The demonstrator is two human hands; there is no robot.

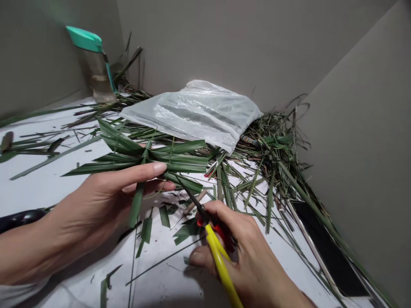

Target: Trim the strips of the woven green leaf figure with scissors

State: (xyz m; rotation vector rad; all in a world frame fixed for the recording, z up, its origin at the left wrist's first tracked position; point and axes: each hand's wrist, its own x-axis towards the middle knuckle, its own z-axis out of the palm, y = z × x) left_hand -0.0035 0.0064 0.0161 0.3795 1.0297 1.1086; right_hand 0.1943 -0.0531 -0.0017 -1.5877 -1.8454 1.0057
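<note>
Between thumb and fingers, my left hand [112, 192] holds a woven piece of green leaf strips [180, 156], its strips fanning out left, right and downward from a small knotted middle. My right hand [247, 252] is wrapped round a pair of scissors [221, 263] with yellow handles, a bit of red and dark blades. The blades point up and left, their tips at the lower right strip of the woven piece; whether they touch it I cannot tell. Cut green leaf bits [147, 230] lie on the white surface below both hands.
A crumpled white plastic bag [195, 111] rests on heaped leaf strips at the back. A water bottle with teal lid [85, 39] stands at back left. A phone [330, 248] lies at right beside a pile of dry leaves [276, 145]. Grey walls [224, 38] close off the back and sides.
</note>
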